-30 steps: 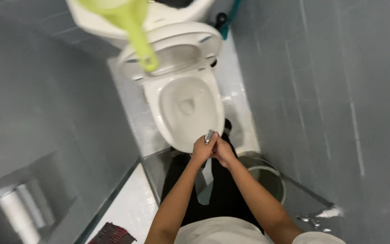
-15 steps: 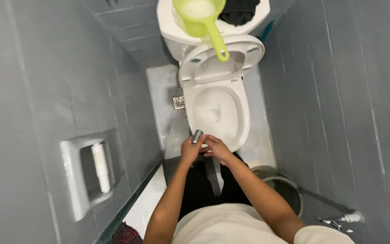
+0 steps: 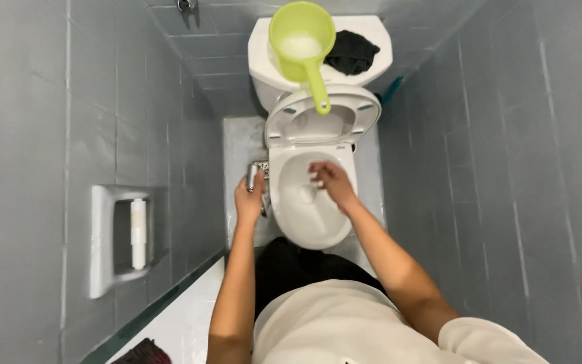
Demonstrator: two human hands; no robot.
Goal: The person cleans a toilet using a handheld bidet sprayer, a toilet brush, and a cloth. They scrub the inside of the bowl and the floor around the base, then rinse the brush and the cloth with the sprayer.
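Observation:
I look down at a white toilet bowl [image 3: 304, 222] with its seat and lid [image 3: 322, 121] raised. My left hand [image 3: 249, 199] grips a small metal sprayer head [image 3: 252, 176] just left of the bowl's rim. Over the bowl hovers my right hand [image 3: 330, 182], fingers loosely curled and blurred, with nothing clearly in it. A lime-green plastic dipper [image 3: 302, 44] rests on the cistern [image 3: 264, 61], its handle hanging down over the raised lid. A dark cloth [image 3: 351, 52] lies beside it on the cistern.
Grey tiled walls close in on both sides. A recessed white holder with a paper roll [image 3: 138, 232] is set in the left wall. A metal floor drain [image 3: 261, 166] lies left of the bowl. A teal-handled tool [image 3: 391, 91] stands right of the cistern.
My hands have parted: the left moved to the bowl's left side with the sprayer, and the right reached over the bowl. The view shifted so the toilet sits lower and more centred.

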